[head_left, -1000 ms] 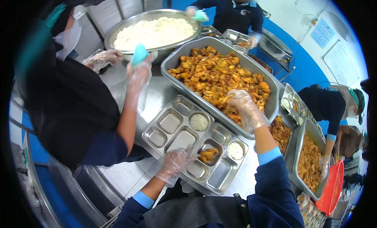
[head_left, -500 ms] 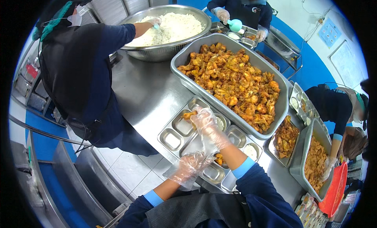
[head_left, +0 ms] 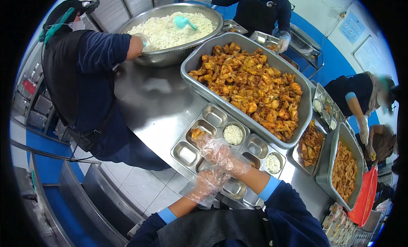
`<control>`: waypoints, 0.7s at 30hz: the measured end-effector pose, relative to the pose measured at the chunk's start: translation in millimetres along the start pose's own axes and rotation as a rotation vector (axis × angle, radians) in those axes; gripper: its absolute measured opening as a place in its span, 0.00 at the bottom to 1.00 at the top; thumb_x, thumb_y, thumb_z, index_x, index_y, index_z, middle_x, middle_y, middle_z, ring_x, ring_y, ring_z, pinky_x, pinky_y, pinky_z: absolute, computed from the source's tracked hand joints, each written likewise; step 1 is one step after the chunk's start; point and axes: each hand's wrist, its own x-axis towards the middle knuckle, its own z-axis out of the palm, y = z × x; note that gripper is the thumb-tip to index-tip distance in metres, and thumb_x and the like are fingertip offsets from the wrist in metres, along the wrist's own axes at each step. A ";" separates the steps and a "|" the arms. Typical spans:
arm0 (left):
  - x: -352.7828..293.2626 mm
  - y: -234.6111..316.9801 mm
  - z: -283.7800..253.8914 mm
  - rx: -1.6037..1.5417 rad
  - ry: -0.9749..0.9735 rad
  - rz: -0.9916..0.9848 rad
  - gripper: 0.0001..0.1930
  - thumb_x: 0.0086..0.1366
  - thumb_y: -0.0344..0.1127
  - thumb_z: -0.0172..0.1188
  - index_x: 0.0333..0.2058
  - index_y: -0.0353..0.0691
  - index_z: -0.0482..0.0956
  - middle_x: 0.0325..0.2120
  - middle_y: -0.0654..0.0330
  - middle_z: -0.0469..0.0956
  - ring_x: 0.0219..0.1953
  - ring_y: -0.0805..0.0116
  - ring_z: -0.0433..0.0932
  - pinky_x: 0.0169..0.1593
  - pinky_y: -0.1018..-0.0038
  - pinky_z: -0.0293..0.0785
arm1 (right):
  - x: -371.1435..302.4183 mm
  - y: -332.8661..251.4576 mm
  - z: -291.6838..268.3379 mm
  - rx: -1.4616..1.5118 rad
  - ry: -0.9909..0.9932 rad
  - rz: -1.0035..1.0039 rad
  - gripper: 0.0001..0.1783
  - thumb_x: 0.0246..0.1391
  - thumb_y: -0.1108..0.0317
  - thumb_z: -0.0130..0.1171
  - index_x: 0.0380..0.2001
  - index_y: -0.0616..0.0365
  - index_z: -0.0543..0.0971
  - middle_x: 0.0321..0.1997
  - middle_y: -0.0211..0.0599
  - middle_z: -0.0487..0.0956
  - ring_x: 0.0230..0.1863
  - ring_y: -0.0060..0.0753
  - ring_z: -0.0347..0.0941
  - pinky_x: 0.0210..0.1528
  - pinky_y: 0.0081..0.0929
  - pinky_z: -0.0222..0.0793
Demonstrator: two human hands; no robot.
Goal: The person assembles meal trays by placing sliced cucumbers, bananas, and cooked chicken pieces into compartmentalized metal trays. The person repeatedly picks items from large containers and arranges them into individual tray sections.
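Note:
Both my hands wear clear plastic gloves. My right hand (head_left: pixel 223 155) reaches over a steel compartment tray (head_left: pixel 174 152), its fingers closed around a piece of fried chicken (head_left: pixel 197 134) in the upper left compartment. My left hand (head_left: pixel 207 184) is just below, at the near edge of the tray, with its fingers partly hidden behind the right hand and the loose glove. One round compartment of this tray holds white rice (head_left: pixel 233 134). Alongside it lies a second compartment tray (head_left: pixel 278 152) with rice (head_left: pixel 273 163) in its round well; my right forearm covers part of it.
Beyond the trays stands a large grey tub (head_left: pixel 187 68) of fried chicken. A big steel bowl (head_left: pixel 146 60) of rice with a turquoise scoop (head_left: pixel 183 22) is farther back. A co-worker (head_left: pixel 85 85) stands at left, others far and right. Another grey tub (head_left: pixel 325 172) and a red basket (head_left: pixel 364 200) sit right.
My right hand has moved left and down with the chicken, into the compartment. My left hand has shifted slightly. The turquoise scoop now lies on the rice, and the left co-worker's hand moved to the bowl's rim.

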 end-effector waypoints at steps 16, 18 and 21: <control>37.7 -5.3 -60.0 0.159 -0.277 0.005 0.12 0.66 0.41 0.60 0.45 0.45 0.82 0.33 0.55 0.82 0.34 0.52 0.82 0.37 0.56 0.80 | 19.2 -11.5 -42.7 -0.080 0.236 0.116 0.07 0.59 0.67 0.56 0.34 0.57 0.80 0.33 0.47 0.79 0.39 0.54 0.77 0.45 0.47 0.73; 52.9 -34.3 -83.1 0.157 -0.204 -0.157 0.19 0.66 0.41 0.60 0.54 0.44 0.79 0.40 0.52 0.83 0.42 0.51 0.82 0.46 0.54 0.79 | 17.3 -3.6 -27.4 -0.199 0.163 0.233 0.07 0.58 0.68 0.55 0.34 0.56 0.80 0.34 0.47 0.79 0.40 0.54 0.77 0.45 0.46 0.73; 76.3 -71.7 -96.1 0.151 0.001 -0.254 0.25 0.64 0.41 0.61 0.59 0.40 0.76 0.48 0.50 0.79 0.52 0.53 0.79 0.53 0.56 0.75 | 13.2 7.1 -8.2 -1.427 -0.065 -0.123 0.09 0.62 0.65 0.54 0.37 0.56 0.81 0.38 0.47 0.80 0.45 0.49 0.77 0.46 0.42 0.73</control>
